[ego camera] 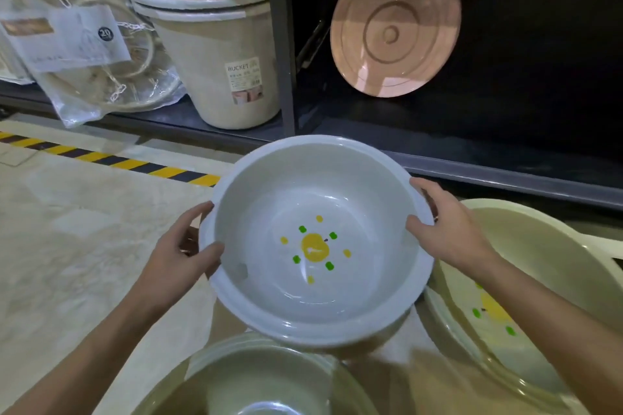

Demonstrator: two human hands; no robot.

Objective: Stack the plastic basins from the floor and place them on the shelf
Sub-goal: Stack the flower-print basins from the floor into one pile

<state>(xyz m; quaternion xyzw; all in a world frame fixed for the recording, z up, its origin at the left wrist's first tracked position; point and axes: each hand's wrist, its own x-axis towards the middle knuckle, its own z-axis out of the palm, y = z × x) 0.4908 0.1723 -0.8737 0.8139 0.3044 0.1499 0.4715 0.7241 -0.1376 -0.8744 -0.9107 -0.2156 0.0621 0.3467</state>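
Above the floor (67, 246), left hand (182, 253) and right hand (448, 232) fingers (425, 186) clamp upward-opening white basin (303, 307).

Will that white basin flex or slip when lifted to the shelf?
Probably light: the left hand and right hand hold the white basin up by its rim alone. Thin plastic may flex slightly under that pinch. Its glossy inside looks slippery, so the broad rim seems the safer grip.

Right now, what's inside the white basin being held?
The white basin holds only a printed yellow picture on its bottom. Thumbs of the left hand and right hand hide bits of its wall.
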